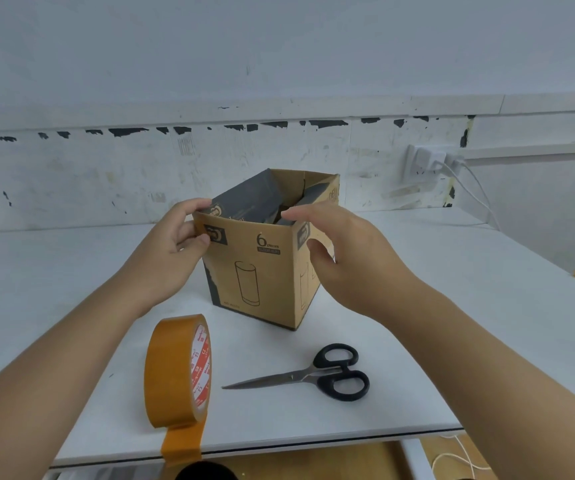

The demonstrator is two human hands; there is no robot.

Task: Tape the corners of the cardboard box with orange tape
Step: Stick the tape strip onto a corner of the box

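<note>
Cardboard box [261, 271] upright, open top; left hand [171, 251] pinching rim; right hand [344, 258] open, empty.

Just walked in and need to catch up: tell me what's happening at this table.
A person is working on an open cardboard box on a white table. The left hand pinches the box's near-left top corner; the right hand hovers open by its right side. The orange tape roll stands on edge nearby, its end stuck over the table edge. Scissors lie closed. No tape shows on the box.
</note>
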